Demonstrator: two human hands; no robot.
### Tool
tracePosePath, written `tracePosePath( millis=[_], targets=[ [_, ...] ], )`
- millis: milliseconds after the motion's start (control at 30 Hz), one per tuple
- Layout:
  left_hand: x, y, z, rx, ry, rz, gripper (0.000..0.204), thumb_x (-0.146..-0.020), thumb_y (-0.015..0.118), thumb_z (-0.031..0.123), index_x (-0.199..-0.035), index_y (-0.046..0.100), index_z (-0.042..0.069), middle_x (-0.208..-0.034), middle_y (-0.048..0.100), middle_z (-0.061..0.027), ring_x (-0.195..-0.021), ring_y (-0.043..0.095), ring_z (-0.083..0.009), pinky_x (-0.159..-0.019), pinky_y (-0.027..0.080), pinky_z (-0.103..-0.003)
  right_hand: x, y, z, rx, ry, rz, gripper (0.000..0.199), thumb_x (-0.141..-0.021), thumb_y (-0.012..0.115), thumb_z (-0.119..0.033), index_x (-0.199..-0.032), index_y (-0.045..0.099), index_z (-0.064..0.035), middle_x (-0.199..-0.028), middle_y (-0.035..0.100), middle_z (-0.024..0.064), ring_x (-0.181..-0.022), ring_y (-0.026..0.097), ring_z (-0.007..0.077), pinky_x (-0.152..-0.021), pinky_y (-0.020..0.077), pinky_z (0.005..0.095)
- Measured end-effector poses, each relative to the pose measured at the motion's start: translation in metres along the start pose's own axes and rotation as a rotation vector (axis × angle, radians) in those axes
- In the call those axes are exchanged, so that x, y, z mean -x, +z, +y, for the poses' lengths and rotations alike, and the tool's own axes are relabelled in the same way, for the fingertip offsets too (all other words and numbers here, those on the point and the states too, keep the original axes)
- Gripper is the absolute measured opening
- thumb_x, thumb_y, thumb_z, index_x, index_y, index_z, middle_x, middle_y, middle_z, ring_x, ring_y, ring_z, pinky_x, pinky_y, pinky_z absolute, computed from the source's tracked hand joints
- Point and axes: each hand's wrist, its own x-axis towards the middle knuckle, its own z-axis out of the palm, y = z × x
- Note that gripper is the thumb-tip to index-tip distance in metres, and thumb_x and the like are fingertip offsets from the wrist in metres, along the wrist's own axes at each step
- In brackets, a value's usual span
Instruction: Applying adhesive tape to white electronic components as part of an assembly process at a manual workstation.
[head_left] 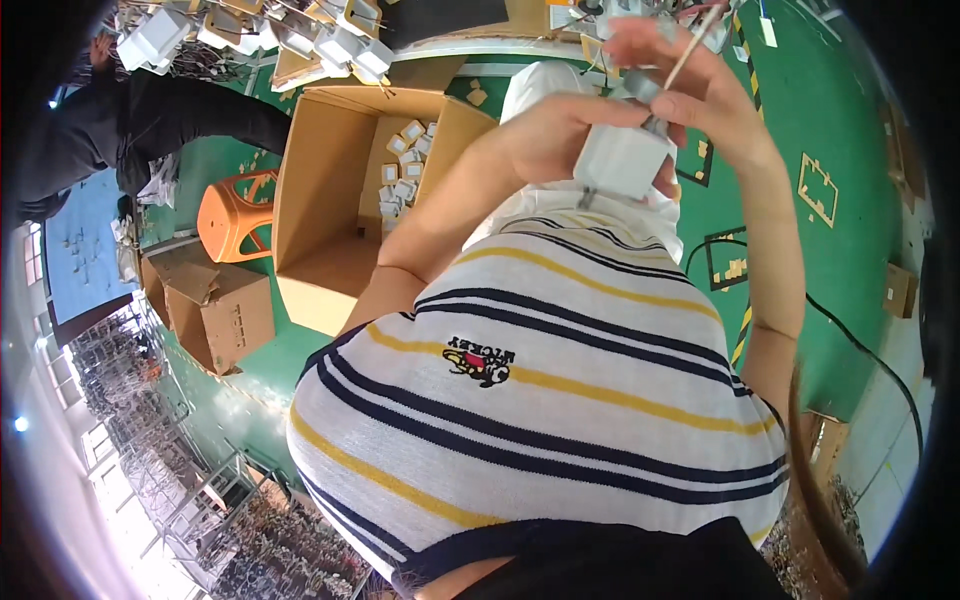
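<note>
In front of my body, I have a white box-shaped housing (622, 160) with rounded edges in my left hand (560, 125). The fingers of that hand are closed around it, and a short grey stub sticks out below. At the housing's upper end sits a round grey part (638, 88), partly covered by fingers. My right hand (715, 95) is at this same end, its thumb against the grey part. A thin pale rod or cord (695, 45) runs up between the right hand's thumb and fingers; its lower end is hidden. Motion blurs the right fingertips.
Left of my lap stands an open cardboard box (330, 170) with several small white housings (405, 165) inside. Beyond it are an orange stool (235, 215) and another carton (225, 315). White housings with wires (350, 45) crowd the bench ahead. A dark-clothed person (120, 130) is at far left.
</note>
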Motion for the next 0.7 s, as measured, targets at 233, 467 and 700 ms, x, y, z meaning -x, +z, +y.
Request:
tracePosePath(
  millis=[233,467,700],
  targets=[
    [0.000,-0.014,0.001,0.334,-0.148,-0.151,0.034,-0.085,0.053,0.025,-0.109,0.056,0.001,-0.096,0.061,-0.0104,-0.088,0.061,-0.0210,-0.083,0.050,-0.037,-0.005,-0.028,-0.006,0.440,0.049,-0.221,0.039,-0.066,0.077,-0.024,-0.094,0.058,-0.0033,-0.092,0.050,0.0024,-0.086,0.051,0.0129,-0.082,0.0395,0.0249],
    [-0.003,-0.010,-0.011,-0.401,0.482,0.620,0.022,-0.083,0.063,0.021,-0.096,0.063,0.003,-0.088,0.060,-0.0015,-0.086,0.054,-0.0076,-0.074,0.043,-0.023,0.011,-0.006,0.024,-0.169,-0.009,0.010,0.045,-0.084,0.064,-0.025,-0.119,0.051,-0.0003,-0.108,0.058,0.0058,-0.085,0.054,0.0087,-0.071,0.0438,0.0247],
    [-0.016,-0.009,-0.013,0.305,0.099,0.251,0.015,-0.087,0.056,0.016,-0.092,0.062,0.003,-0.088,0.061,-0.0043,-0.083,0.061,-0.0138,-0.077,0.049,-0.028,-0.019,0.004,0.036,-0.142,0.163,0.089,0.026,-0.085,0.063,-0.018,-0.107,0.059,-0.0043,-0.100,0.058,0.0036,-0.055,0.051,0.0056,-0.049,0.0395,0.0199]
  ],
)
